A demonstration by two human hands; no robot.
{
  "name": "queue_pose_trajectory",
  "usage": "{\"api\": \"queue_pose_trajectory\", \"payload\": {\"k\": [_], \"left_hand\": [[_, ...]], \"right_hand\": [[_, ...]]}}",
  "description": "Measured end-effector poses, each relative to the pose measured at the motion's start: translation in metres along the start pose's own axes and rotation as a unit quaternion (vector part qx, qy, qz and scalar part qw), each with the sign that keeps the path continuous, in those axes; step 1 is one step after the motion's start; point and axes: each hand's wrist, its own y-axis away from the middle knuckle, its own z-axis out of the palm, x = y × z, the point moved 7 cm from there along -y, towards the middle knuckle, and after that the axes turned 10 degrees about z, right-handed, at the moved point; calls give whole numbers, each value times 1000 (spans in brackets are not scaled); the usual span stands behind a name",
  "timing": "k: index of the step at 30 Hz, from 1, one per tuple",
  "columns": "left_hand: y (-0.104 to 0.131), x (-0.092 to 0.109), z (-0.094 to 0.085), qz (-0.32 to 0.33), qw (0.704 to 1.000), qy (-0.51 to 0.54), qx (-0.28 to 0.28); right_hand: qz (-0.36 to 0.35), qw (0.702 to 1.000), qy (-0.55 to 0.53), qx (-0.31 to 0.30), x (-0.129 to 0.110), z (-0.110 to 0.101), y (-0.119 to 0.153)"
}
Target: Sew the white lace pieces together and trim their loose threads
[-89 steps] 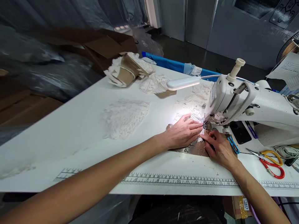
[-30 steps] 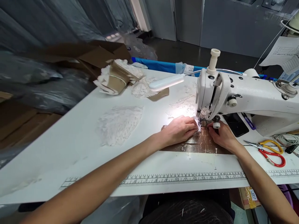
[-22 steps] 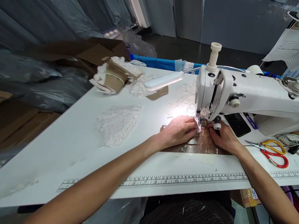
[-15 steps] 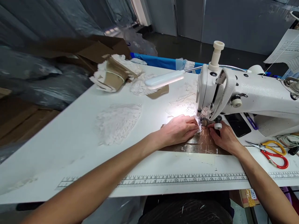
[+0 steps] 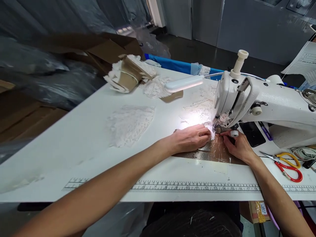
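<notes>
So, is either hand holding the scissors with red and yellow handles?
No, the scissors lie on the white table, apart from both the left hand and the right hand, which are by the sewing machine.

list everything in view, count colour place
table: one, white, centre
sewing machine: one, white, right
lamp: one, white, above table
handled lace: count unclear, white, by sewing machine
loose lace: several, white, tabletop
tied bundle: one, brown and white, back
shiny sheet: one, brown, by handled lace
phone: one, black, beside sewing machine
slim tool: one, purple, beside phone
scissors: one, red and yellow, right
ruler: one, black, table edge
cardboard boxes: several, brown, left
taped box: one, brown, below table
paper: count unclear, white, far right
left grip: one, bare, on handled lace
right grip: one, bare, beside sewing machine
</notes>
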Motion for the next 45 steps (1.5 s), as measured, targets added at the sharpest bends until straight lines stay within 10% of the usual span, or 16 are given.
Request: {"api": "queue_pose_trajectory", "payload": {"k": [15,45], "left_hand": [[-5,4,-12,24,997,-60,45],[-1,-6,-15,-47,998,49,-5]], "right_hand": [[-74,984,132,-88,-14,12,9],[-61,952,289,-77,-38,23,12]]}}
